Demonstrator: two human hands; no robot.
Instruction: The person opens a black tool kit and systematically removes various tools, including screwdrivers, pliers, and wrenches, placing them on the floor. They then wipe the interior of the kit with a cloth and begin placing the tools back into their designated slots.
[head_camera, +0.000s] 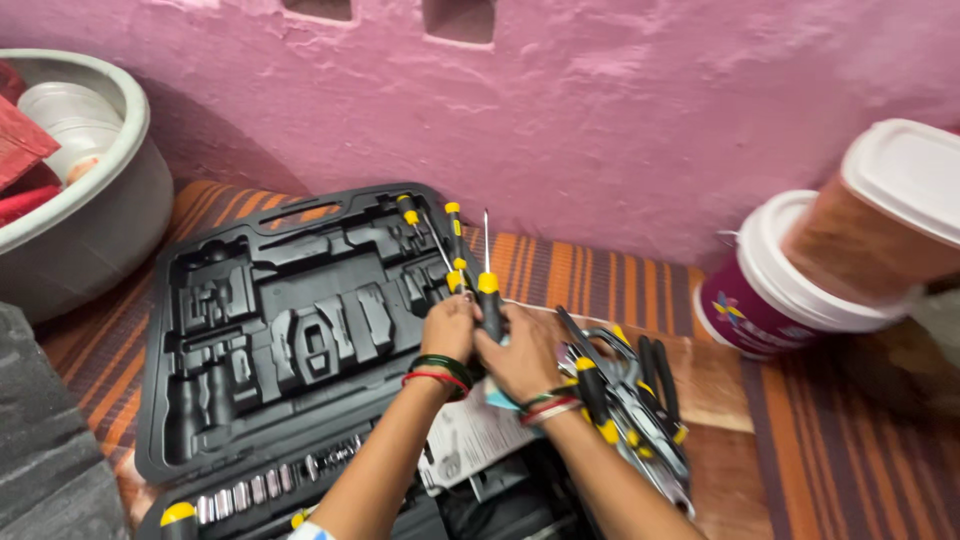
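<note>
Both hands are bunched up over the right edge of the open black tool case (270, 330), which lies flat on an orange striped mat (600, 270) against the pink wall (600, 110). The right hand (520, 355) has its fingers wrapped tight around the black handle of a screwdriver (487, 285). It stands pretty much straight up and down, long axis vertical, bare metal tip pointing up toward the wall, yellow collar just above the fist. The left hand (450, 325) sits right beside it, touching or nearly so, fingers closed around what looks like a second screwdriver (456, 250). That one leans a bit to the left with its yellow-banded end up. Honestly the grip is half hidden behind the knuckles, so I can't say exactly how it's held.

The case's moulded slots are mostly bare, with a row of shiny sockets (275, 485) along the near edge. A paper leaflet (470, 440) lies under the wrists. Just right of the right hand there's a heap of pliers and wrenches (630, 410) with black-and-yellow grips. A white lidded bucket (770, 290) lies tipped on its side further right, and a grey tub (90, 220) sits at far left.
</note>
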